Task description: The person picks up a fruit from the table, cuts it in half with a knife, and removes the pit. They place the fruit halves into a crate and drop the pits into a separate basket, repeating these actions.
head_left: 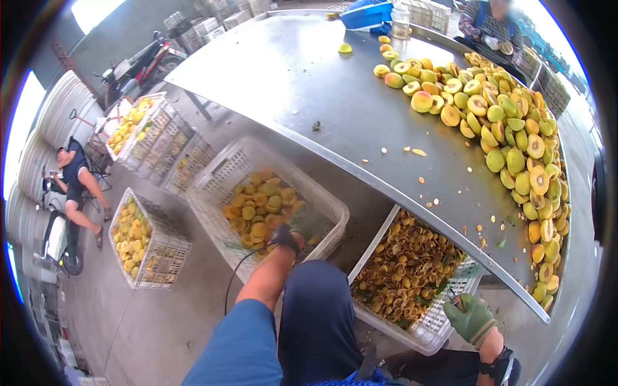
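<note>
My left hand (310, 220), in a greenish glove and blurred, reaches down into a white plastic crate (335, 212) at its right side, beside a heap of yellow peach halves (261, 206). Its fingers do not show clearly. My right hand (473, 320), in a green glove, is closed near the table's front corner. A small dark metal tip pokes out of its fingers; I cannot tell what it belongs to. Just left of this hand stands a second white crate (428, 338), filled with brownish pits and fruit scraps (409, 267) mixed with some leaves.
A metal table (290, 77) carries a long pile of halved peaches (515, 135) along its right side. A clear jar (400, 22) and blue bag (367, 14) stand at its far end. More filled crates (151, 260) are at left. One person (492, 29) works opposite; another (77, 180) sits left.
</note>
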Action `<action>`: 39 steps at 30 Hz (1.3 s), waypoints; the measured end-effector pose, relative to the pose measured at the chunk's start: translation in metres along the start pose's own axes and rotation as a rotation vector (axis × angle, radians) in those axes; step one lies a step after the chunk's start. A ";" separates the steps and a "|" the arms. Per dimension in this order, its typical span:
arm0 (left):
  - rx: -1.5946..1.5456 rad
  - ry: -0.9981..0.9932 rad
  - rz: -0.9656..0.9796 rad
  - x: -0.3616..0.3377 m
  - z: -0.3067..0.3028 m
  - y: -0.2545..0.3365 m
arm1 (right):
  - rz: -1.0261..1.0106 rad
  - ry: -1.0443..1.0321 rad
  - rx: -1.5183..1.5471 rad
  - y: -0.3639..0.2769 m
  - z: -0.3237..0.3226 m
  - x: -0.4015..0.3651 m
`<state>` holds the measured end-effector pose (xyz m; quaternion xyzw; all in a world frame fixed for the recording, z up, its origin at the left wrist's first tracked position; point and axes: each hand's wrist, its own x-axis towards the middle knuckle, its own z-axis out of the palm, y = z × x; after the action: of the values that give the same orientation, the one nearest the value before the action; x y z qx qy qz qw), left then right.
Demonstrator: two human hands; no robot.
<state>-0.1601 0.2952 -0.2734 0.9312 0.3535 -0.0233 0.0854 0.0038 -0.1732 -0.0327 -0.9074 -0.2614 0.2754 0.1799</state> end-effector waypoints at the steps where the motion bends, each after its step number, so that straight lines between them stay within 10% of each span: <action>1: 0.118 0.024 0.047 0.003 0.008 0.006 | -0.013 0.002 -0.011 0.001 -0.001 -0.002; 5: 0.159 -0.080 0.188 0.000 0.023 -0.004 | 0.248 -0.059 0.255 -0.006 -0.005 -0.017; 9: -0.194 -0.482 0.123 -0.004 -0.031 -0.015 | -0.021 -0.080 0.122 0.023 -0.003 -0.015; 10: -0.210 -0.399 0.098 0.002 -0.007 -0.039 | 0.066 -0.137 0.156 0.006 -0.016 -0.012; 12: 0.769 0.138 0.288 -0.009 0.132 -0.143 | 0.187 -0.328 0.334 -0.025 -0.049 -0.009; 13: 1.118 0.316 0.298 -0.015 0.058 -0.132 | 0.229 -0.431 0.492 -0.039 -0.071 -0.013; 17: -0.571 0.562 0.243 0.011 -0.158 0.018 | -0.036 -0.279 0.215 -0.023 -0.060 -0.015; 20: -0.798 0.464 0.420 0.016 -0.248 0.148 | -0.065 -0.122 0.078 0.013 -0.022 -0.001; 25: -0.478 0.327 1.018 0.084 -0.231 0.337 | -0.028 -0.053 0.143 0.010 -0.041 -0.020; 30: -0.083 0.322 0.940 0.148 -0.144 0.460 | -0.069 0.520 0.454 0.049 -0.064 -0.028; 34: 0.171 0.442 0.659 0.126 -0.146 0.507 | 0.098 0.484 0.678 0.058 -0.084 -0.049; 39: 0.041 0.029 0.656 0.105 -0.193 0.492 | 0.018 0.401 0.413 0.066 -0.076 -0.055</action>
<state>0.2414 0.0363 -0.0238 0.9972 0.0351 0.0114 0.0646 0.0351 -0.2713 0.0180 -0.8903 -0.1509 0.1397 0.4064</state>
